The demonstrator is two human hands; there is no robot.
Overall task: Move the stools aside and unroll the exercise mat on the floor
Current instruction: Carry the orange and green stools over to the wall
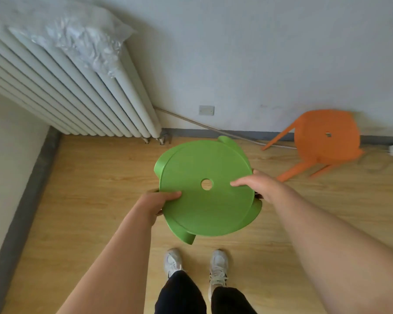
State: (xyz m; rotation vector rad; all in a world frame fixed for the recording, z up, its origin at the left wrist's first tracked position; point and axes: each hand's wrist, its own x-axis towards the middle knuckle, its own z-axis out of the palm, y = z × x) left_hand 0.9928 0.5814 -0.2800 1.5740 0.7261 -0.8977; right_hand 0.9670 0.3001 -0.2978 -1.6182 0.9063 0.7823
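Over the floor [89,177], both hands — left [161,201], right [255,185] — grip green stool [204,200]; orange stool [327,137] already by wall. Next: set it aside — mat not visible.

Nearer stool [207,207] centre, radiator [77,87] behind to its left, other stool [327,137] right (by the wall [259,53])

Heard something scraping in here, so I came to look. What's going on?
A person grips the green stool by opposite edges of its round seat, left hand on one side and right hand on the other. They hold it tilted in front of their feet, over the wooden floor. The orange stool stands by the wall to the right. A radiator is on the left.
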